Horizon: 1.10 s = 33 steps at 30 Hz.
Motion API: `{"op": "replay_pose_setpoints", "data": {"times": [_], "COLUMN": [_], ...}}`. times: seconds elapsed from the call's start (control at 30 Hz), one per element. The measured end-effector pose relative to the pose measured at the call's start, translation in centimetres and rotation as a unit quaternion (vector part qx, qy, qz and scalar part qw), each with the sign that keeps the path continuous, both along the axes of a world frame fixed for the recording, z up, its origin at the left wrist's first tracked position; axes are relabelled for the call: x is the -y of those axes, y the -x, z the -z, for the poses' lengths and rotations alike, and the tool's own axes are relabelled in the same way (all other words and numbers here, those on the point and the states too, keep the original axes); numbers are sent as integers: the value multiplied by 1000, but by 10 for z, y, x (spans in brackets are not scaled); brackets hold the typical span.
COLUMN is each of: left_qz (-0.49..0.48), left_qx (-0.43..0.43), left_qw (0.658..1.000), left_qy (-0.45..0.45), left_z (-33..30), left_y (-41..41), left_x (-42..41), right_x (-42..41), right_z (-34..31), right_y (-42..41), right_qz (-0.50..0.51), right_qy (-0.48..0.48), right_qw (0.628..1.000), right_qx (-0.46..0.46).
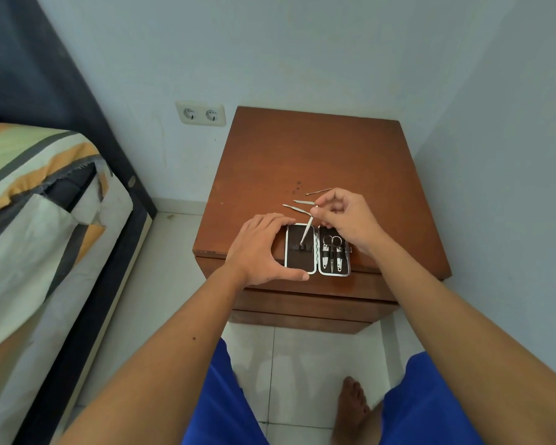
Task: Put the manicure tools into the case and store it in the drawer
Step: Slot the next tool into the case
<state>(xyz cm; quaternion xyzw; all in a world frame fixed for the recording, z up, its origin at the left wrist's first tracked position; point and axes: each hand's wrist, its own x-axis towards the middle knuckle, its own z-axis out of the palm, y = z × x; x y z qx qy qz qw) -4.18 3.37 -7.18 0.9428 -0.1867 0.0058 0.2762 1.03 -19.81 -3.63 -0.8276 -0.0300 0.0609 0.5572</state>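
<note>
Hands work over a small open manicure case (316, 248) with a silver rim and dark lining, which lies flat near the front edge of the brown wooden bench (318, 155), its two halves spread side by side. The left hand (257, 248) cups the case's left half, fingers curled round its far corner and thumb laid along its near edge. The right hand (344, 220) hovers over the right half and pinches the upper end of a slim silver tool (308, 230) between thumb and fingertips; the tool slants down so that its lower tip reaches the dark lining of the left half, just above the row of small loops. The right half holds small silver scissors (332, 242) and two nail clippers strapped in place. Three more thin silver tools (304, 202) lie loose on the bench top just beyond the case, toward the middle, close to the right hand's fingers. Below the front edge show the bench's closed wooden drawer fronts (312, 303). A bed with a striped cover (29, 175) stands to the left.
</note>
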Motion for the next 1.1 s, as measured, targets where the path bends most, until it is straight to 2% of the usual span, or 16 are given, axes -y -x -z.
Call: {"op": "replay_pose_setpoints", "data": {"times": [0.3, 0.67, 0.93, 1.1], "left_qz": [3, -1, -1, 0], "left_qx": [3, 4, 8, 7], "left_qw": [1000, 1000, 1000, 1000], "left_qy": [0, -1, 3, 2], "left_z": [1, 3, 4, 3], "left_y": [0, -1, -2, -1], "left_x": [0, 1, 0, 1], "right_x": [-6, -11, -9, -1], "right_z": [5, 12, 10, 12], "right_y": [-11, -14, -4, 6], "right_qz": [19, 18, -33, -68], "right_qy": [52, 54, 126, 220], "right_qw": [998, 998, 990, 965], "right_qx": [-3, -3, 55, 121]}}
